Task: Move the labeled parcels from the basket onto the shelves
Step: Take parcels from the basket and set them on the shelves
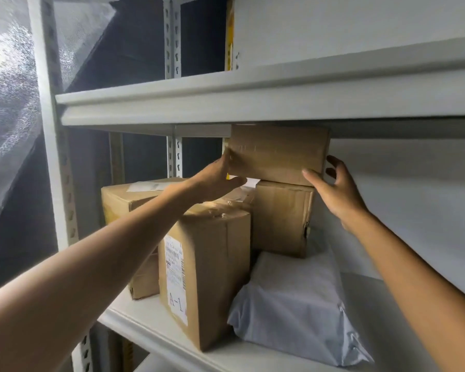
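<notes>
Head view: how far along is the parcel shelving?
Done: the A-1 box, a left box, a white bag and a rear box sit on the shelf. In hand: the left hand presses and the right hand grips a taped box atop the rear box. Left: the basket is out of view, so what remains can't be told.
</notes>
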Tool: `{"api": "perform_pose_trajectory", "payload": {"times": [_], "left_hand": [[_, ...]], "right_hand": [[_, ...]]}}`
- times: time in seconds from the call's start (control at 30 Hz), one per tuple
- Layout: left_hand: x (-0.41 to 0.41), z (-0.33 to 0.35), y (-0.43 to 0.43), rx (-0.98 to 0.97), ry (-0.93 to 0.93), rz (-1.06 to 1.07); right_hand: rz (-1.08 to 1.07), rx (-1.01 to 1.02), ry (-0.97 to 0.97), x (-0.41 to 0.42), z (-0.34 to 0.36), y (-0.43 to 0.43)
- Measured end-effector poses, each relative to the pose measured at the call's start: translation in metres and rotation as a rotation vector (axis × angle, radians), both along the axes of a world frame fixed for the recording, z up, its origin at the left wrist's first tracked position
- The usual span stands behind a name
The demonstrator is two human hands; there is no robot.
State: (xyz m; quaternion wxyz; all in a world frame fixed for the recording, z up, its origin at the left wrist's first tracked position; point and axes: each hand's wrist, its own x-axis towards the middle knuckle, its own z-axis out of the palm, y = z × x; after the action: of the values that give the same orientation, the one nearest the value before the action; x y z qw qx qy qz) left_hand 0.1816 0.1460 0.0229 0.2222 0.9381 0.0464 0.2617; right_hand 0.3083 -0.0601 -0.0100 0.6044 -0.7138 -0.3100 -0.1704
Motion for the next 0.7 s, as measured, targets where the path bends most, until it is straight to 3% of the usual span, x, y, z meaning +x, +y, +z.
{"api": "perform_pose_trajectory", "payload": {"times": [0.13,0.3,0.5,0.7], "left_hand": [[0.013,-0.001,0.011,0.015,-0.034,-0.021],[0.018,-0.002,0.019,-0.134,-0.158,-0.044],[0.001,0.005,0.009,-0.005,-0.286,-0.049],[-0.026,0.005,-0.012,0.017,-0.284,-0.036]], "right_hand": [[0.032,0.059,-0.017,0.010,0.000,0.011],[0.059,0.122,-0.061,0.011,-0.003,0.012],[0.142,0.197,-0.074,0.002,-0.006,-0.003],[0.174,0.200,-0.108,-0.020,-0.005,-0.027]]}}
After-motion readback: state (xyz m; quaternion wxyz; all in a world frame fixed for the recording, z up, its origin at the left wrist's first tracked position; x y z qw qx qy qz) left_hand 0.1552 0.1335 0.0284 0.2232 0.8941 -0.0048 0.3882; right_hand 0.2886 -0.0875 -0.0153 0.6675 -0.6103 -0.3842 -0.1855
